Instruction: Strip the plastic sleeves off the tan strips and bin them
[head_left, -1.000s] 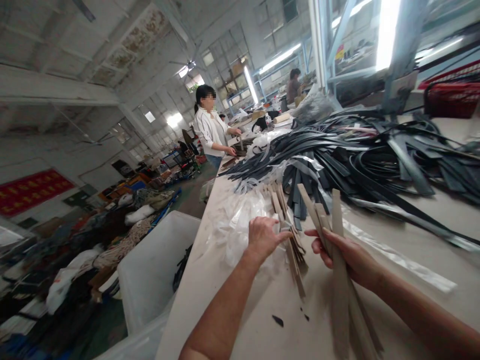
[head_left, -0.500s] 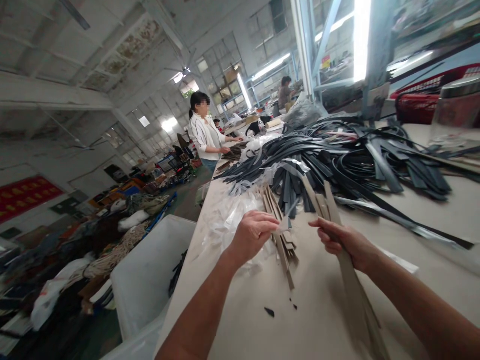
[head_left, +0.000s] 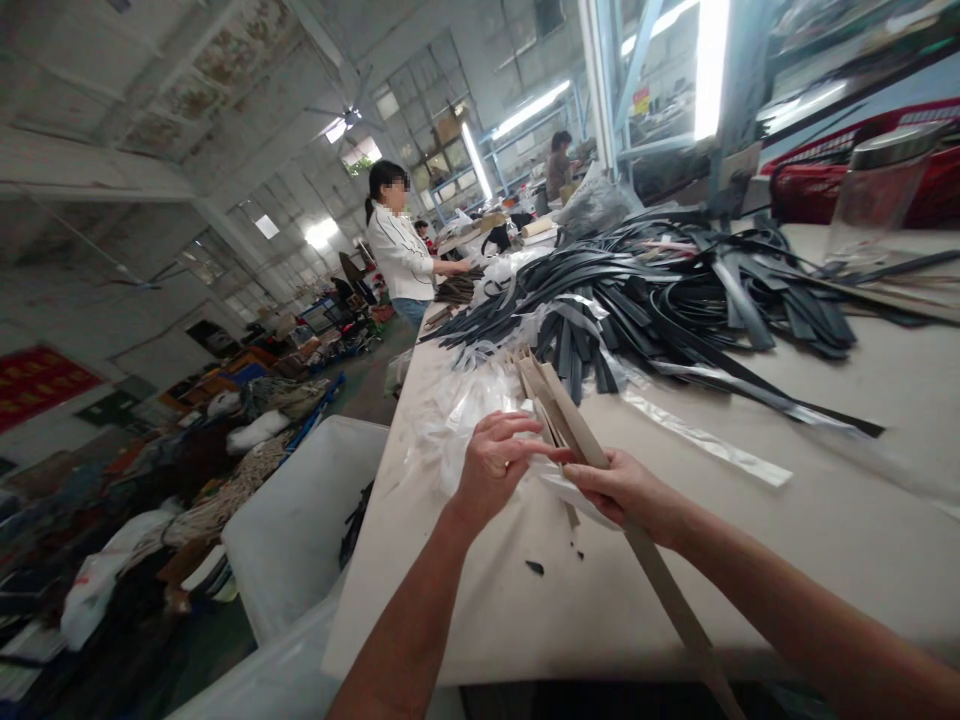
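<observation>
Just below the centre of the frame the right hand [head_left: 626,490] is closing its fingers around a bundle of tan strips [head_left: 564,412], which is slanting from the centre down toward the lower right edge of the table [head_left: 825,540]. The left hand [head_left: 491,465], touching the right one at the fingertips, is pinching the same bundle together with a bit of clear plastic film [head_left: 465,415] — the film is lying crumpled just above and left of it.

In the upper middle a big heap of dark straps [head_left: 675,290] is spreading across the tabletop, with a silvery strip [head_left: 705,437] lying beside it toward the right. A glass jar [head_left: 874,195] and a red basket [head_left: 930,165] are standing at the upper right. A white bin [head_left: 300,520] is sitting beside the table at lower left. Further back, left of centre — a person in a white top [head_left: 399,255] is working at the same table.
</observation>
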